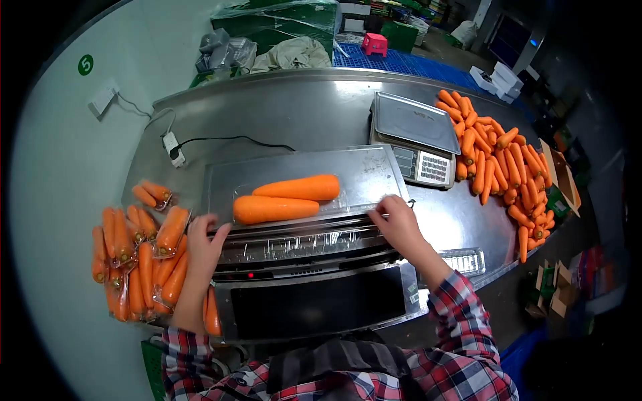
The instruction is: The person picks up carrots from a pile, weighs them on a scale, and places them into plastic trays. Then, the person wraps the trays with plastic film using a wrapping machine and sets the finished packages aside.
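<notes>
Two large carrots (287,198) lie side by side on the metal plate of a wrapping machine (364,170), with glossy clear film around them. Clear plastic film (307,242) with bright streaks of glare runs across the rollers in front. At the left end of the rollers, my left hand (204,242) has curled fingers, pinching the film's edge. My right hand (397,220) pinches the film at the right end, thumb against fingers. The film between the fingertips is barely visible. Below the rollers sits a dark flat panel (317,304), near a small red light (251,275).
Wrapped carrots (144,257) are piled at the left. A digital scale (414,137) stands at the back right, beside a heap of loose carrots (501,160). A black cable (241,138) runs from a white power strip (174,150). A clear tray (463,262) lies right of the machine.
</notes>
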Demonstrator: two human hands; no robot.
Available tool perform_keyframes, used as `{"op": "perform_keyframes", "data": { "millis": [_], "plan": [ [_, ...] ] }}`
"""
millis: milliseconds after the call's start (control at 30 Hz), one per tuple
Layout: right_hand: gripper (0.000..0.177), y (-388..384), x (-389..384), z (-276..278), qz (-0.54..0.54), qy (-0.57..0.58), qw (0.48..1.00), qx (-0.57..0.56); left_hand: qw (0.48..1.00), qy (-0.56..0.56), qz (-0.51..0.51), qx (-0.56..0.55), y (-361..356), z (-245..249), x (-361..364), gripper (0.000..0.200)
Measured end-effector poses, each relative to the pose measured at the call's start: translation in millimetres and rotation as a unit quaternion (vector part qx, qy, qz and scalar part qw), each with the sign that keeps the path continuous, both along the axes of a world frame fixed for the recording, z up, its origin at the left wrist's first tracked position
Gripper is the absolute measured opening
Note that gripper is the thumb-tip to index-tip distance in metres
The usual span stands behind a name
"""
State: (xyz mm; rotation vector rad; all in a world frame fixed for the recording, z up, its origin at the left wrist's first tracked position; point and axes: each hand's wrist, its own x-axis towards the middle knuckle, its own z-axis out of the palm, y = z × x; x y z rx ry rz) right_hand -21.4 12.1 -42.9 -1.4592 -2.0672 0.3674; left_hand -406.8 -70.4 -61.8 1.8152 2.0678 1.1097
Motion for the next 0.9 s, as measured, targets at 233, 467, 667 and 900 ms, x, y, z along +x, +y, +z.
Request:
{"op": "perform_keyframes", "data": {
  "millis": [233,467,667,900],
  "plan": [
    [0.023,-38.1,8.6,-17.0,0.011,-0.148,0.976,0.162,0.974,0.218,0.049,0.032,-48.6,4.9,17.2,0.020],
    [0.015,-25.3,4.4,-11.8,0.058,-0.041,0.997,0.006,0.958,-0.281,0.009,-0.063,-28.0,-7.5,10.7,0.020],
    [0.020,12.0,17.9,58.7,0.117,0.565,0.750,-0.323,0.616,-0.768,-0.176,-0.021,-0.2,67.4,-16.1,0.032],
    [0.020,116.9,-44.2,16.2,0.053,0.452,0.885,-0.096,0.802,-0.579,-0.126,0.074,127.0,23.2,-22.3,0.023]
  ]
}}
